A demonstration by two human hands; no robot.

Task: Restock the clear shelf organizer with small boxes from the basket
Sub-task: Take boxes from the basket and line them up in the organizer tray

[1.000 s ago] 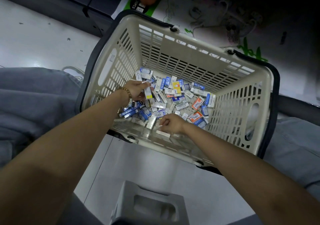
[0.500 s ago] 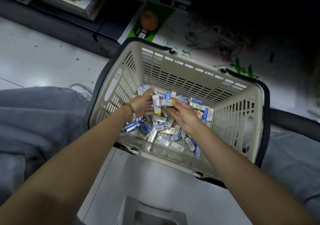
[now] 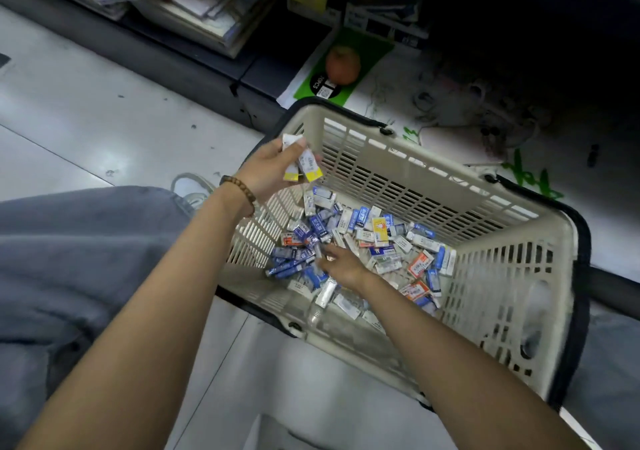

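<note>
My left hand (image 3: pixel 268 172) is lifted over the far-left corner of the basket (image 3: pixel 502 276), above its rim and touching none of its walls. Its fingers (image 3: pixel 294 146) are curled round a few yellow-ended boxes (image 3: pixel 306 169), thumb across the top. There is open air all round that hand, with bare floor (image 3: pixel 86 120) to the left of it. The dark shelf base (image 3: pixel 194 65) runs along the far side, well apart from the hand.

My right hand (image 3: pixel 343 266) is low inside the basket, near its left wall, with the fingers reaching left into the pile of small boxes (image 3: pixel 377 235). They are touching boxes, but they are blurred and I cannot tell whether they grip one. The pile covers most of the basket floor, thickest through the middle and right. The slotted walls stand high on every side, so the only way out is straight up. My grey trouser leg (image 3: pixel 86 248) lies close on the near left.

Half a second ago both hands met above the middle of the pile, the right passing a box into the left. Since then the left has risen and moved left with its boxes, and the right has dropped back into the pile.
</note>
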